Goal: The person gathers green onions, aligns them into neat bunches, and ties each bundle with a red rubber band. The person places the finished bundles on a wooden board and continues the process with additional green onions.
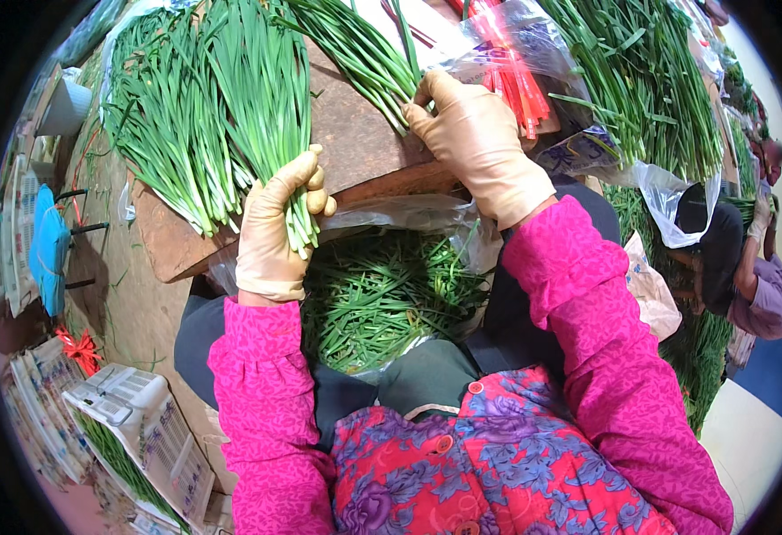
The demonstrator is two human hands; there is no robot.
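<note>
My left hand (280, 207), in a pale rubber glove, is closed around the white stem ends of a bunch of green Chinese chives (257, 87). Left of it, another pile of chives (170, 134) lies on the wooden board (357, 120). My right hand (464, 134), gloved too, has its thumb and forefinger at the edge of a smaller bunch of chives (371, 60) on the board; whether they grip any stems I cannot tell. Red printed strips (511, 80) and clear plastic lie just beyond the right hand.
Loose chive leaves (391, 301) fill a plastic-lined container between my knees. A large chive pile (652, 87) lies at upper right. At far right sits another person (765, 287) with gloved hands. A blue bundle (49, 251) and a paper-wrapped chive packet (143, 435) are at left.
</note>
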